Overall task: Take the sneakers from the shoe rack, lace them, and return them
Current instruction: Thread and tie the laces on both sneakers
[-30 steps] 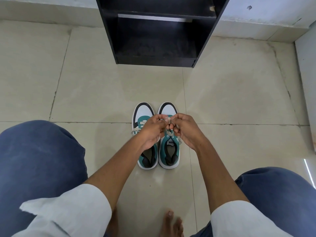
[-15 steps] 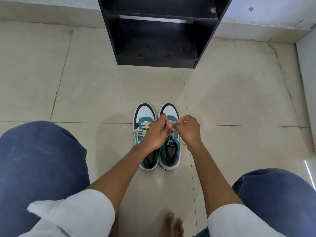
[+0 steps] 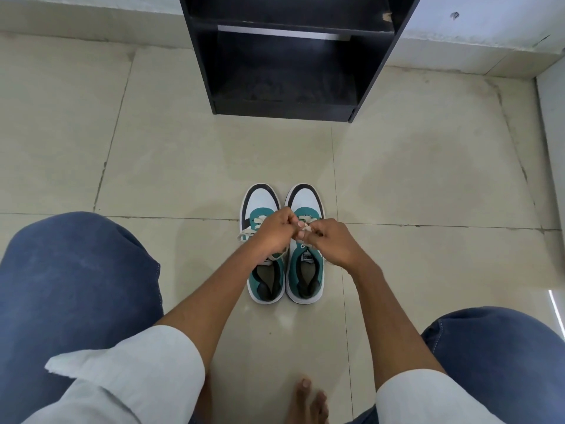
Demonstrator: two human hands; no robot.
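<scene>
Both your hands have dropped closer over the teal-and-white right sneaker [image 3: 305,261]; left hand [image 3: 275,234] and right hand [image 3: 331,243] pinch its cream lace [image 3: 307,229] directly beneath, heel pointing toward you.

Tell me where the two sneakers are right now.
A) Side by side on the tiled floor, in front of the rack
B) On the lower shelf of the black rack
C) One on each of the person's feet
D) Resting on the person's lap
A: the sneakers stand side by side on the tiled floor, short of the black shoe rack, while both hands work the lace.
</scene>
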